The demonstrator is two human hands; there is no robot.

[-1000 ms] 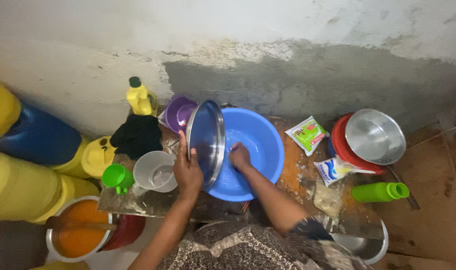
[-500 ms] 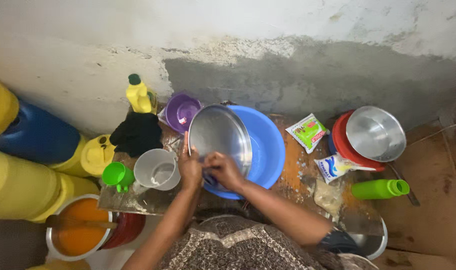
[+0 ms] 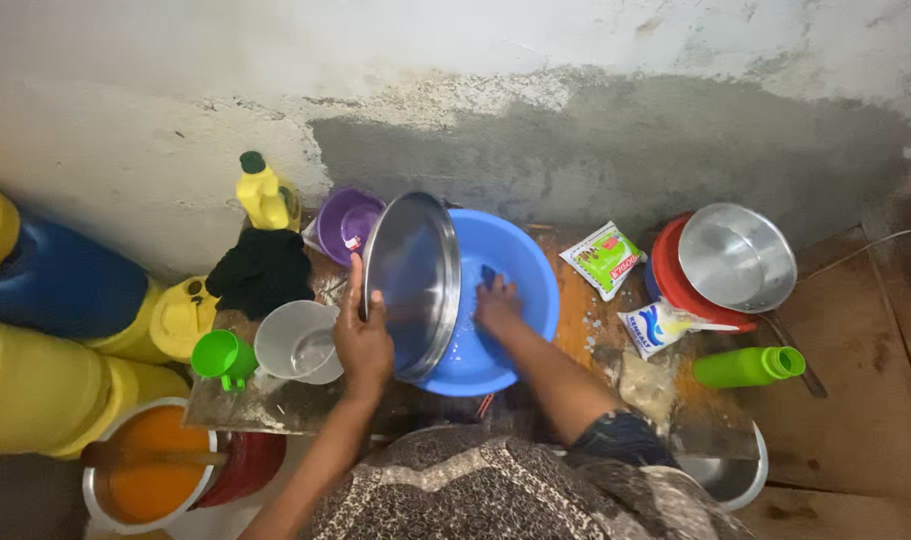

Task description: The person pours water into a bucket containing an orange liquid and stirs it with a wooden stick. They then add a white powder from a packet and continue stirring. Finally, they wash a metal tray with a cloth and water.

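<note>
1. Gripping the rim of a round steel tray [image 3: 411, 285], the left hand [image 3: 364, 340] holds it tilted on edge, thumb against the near face, its lower edge inside the blue basin [image 3: 521, 270].
2. Right hand [image 3: 498, 305] is down in the basin, closed on a small dark scrubbing cloth [image 3: 488, 275], just right of the tray's inner face.
3. That face looks toward the right hand, so it is the nearer hand to it; the tray's flat runs away from the person.
4. Left of the basin stand a clear jug [image 3: 298, 342] and a green cup [image 3: 223, 356].
</note>
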